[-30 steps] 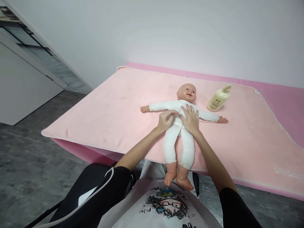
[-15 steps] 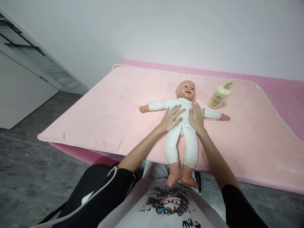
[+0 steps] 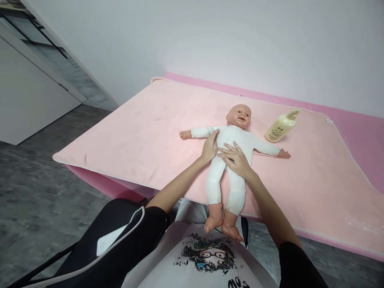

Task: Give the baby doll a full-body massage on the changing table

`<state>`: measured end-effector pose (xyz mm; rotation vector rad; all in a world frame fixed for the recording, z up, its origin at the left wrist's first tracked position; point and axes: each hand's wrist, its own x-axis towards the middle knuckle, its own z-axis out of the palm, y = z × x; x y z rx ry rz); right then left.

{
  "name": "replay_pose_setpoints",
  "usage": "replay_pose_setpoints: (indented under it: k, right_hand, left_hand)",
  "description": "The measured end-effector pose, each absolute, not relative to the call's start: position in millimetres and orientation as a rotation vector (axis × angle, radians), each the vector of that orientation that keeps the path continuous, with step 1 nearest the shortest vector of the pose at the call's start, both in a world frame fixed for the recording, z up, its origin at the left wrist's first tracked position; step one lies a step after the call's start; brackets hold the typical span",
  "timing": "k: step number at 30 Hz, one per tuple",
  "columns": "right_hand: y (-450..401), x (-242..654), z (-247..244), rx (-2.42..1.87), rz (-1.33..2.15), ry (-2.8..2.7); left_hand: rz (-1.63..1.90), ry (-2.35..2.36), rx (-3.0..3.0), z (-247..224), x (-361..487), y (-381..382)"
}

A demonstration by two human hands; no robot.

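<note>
A baby doll with a white cloth body lies face up, its head toward the wall and its feet over the table's front edge. Along the doll's side, on the left of the picture, rests my left hand, fingers extended and pointing up toward its shoulder. My right hand lies across the doll's lower belly with the fingers spread. Neither hand grasps anything. To the right of the doll's head stands a pale yellow pump bottle, apart from both hands.
A light pink blanket covers most of the darker pink table, which stands against a white wall. At lower left, a white device with a cable lies on a black sleeve. Grey floor shows at left.
My right hand has slid from the doll's chest down and inward to its lower belly. My left hand has shifted from the belly to the doll's side. The view has tilted slightly.
</note>
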<state>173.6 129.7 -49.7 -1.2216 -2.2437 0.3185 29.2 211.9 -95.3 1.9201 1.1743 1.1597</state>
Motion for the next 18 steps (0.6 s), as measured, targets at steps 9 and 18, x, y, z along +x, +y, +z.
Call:
replay_pose_setpoints:
  k: [9, 18]
  right_hand:
    - [148.5, 184.0, -63.3, -1.665, 0.065, -2.073]
    - [159.8, 216.9, -95.4, -1.803, 0.155, -1.555]
  left_hand:
    - [1.157, 1.183, 1.958, -81.6, 26.6, 201.6]
    - [0.835, 0.605, 2.32, -48.3, 33.8, 182.7]
